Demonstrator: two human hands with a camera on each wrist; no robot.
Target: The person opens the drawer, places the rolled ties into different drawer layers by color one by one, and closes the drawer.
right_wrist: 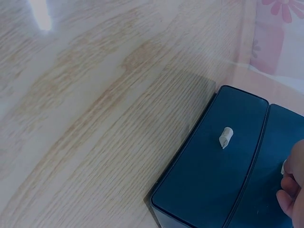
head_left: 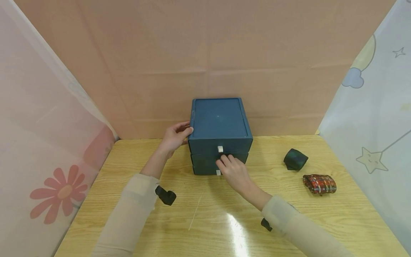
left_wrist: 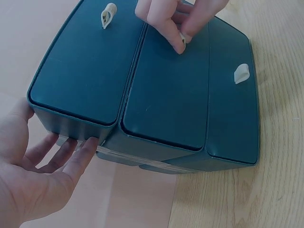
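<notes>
A dark teal box (head_left: 219, 119) with three stacked drawers stands at the back middle of the wooden table (head_left: 205, 214). My left hand (head_left: 179, 134) lies against its left side with straight fingers (left_wrist: 71, 159) and steadies it. My right hand (head_left: 223, 162) is at the front, where thumb and fingertips (left_wrist: 183, 40) pinch the white pull tab of the middle drawer (left_wrist: 166, 95). The top drawer's tab (head_left: 220, 149) and the bottom drawer's tab (head_left: 218, 172) are free. In the right wrist view only the bottom tab (right_wrist: 226, 137) and my fingertips (right_wrist: 289, 190) show.
A rolled dark green cloth (head_left: 295, 159) and a rolled red plaid cloth (head_left: 319, 184) lie to the right of the box. Pink fabric backs the table, and printed curtains close both sides.
</notes>
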